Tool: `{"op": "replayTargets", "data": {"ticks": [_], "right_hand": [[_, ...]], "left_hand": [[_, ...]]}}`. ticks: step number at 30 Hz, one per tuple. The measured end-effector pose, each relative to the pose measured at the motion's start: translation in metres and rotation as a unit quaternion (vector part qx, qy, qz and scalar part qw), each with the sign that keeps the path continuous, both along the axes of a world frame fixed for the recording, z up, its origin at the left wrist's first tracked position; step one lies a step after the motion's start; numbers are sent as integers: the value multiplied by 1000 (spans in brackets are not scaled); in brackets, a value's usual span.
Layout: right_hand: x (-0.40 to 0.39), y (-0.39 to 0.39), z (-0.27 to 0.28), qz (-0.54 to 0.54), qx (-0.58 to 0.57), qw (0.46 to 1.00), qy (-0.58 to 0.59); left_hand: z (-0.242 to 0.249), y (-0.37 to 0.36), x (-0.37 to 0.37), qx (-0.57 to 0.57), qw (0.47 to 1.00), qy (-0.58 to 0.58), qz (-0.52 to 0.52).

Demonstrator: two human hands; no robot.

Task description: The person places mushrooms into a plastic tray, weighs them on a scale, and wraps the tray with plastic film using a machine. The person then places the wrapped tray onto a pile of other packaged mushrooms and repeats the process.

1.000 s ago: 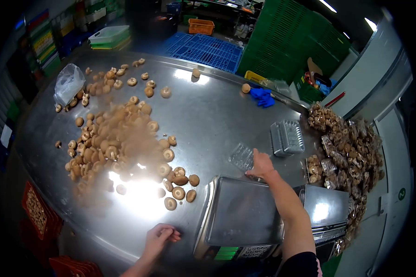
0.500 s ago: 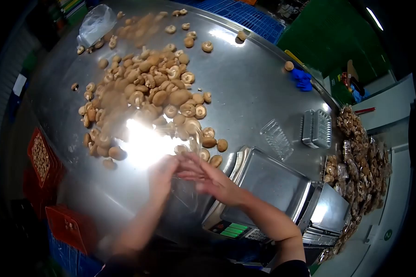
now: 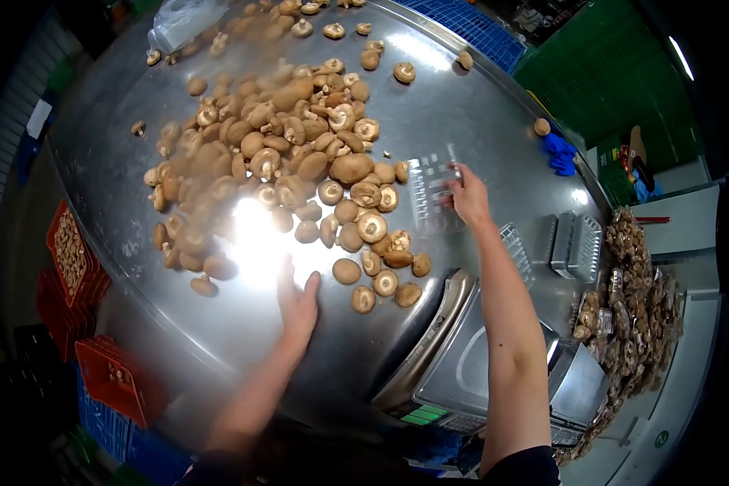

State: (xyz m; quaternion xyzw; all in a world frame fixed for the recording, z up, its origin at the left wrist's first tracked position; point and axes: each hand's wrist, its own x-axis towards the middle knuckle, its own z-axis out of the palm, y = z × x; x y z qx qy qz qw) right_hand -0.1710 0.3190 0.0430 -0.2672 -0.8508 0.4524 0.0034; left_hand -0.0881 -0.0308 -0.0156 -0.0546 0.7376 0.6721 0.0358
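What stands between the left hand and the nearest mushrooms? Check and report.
Nothing visible: only bare tabletop, partly washed out in the picture, lies between the left hand and the nearest mushrooms. The clear tray in the right hand is off to the right, out of that path.

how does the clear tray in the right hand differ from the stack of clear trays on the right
The tray is gripped by the right hand, while the stack stands untouched on the table. The tray is beside the loose mushrooms; the stack is near the packed mushrooms. The tray looks blurred, whereas the stack is fairly sharp. Both are clear, ridged plastic.
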Motion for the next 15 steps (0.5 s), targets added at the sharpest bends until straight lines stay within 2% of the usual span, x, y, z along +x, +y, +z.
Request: {"op": "replayTargets", "data": {"ticks": [1,4,6,7,9,10,12,14,15], "right_hand": [[-2,-7,-4,2,-148,989,6],[-6,-21,-10,103,-213,972,-4],[-6,-38,-20,161,-262,950,-51],[-7,-55,-24,185,-281,939,-72],[-6,-98,-41,117,-316,940,-49],[-4,-119,-51,86,-322,943,-26],[3,-162,-62,6,-384,921,68],[8,-187,-74,2,-310,947,82],[12,-200,-61,-55,-372,925,54]], "left_hand": [[-4,2,-7,2,1000,30,-10],[-9,12,-34,-2,997,80,-1],[-7,20,-49,-34,994,108,9],[-9,24,-58,31,994,102,14],[-6,31,-70,129,989,75,22],[-13,30,-78,116,991,67,16],[-2,26,-84,37,996,79,3],[15,21,-81,-21,993,110,-28],[20,15,-79,-90,985,138,-51]]}}
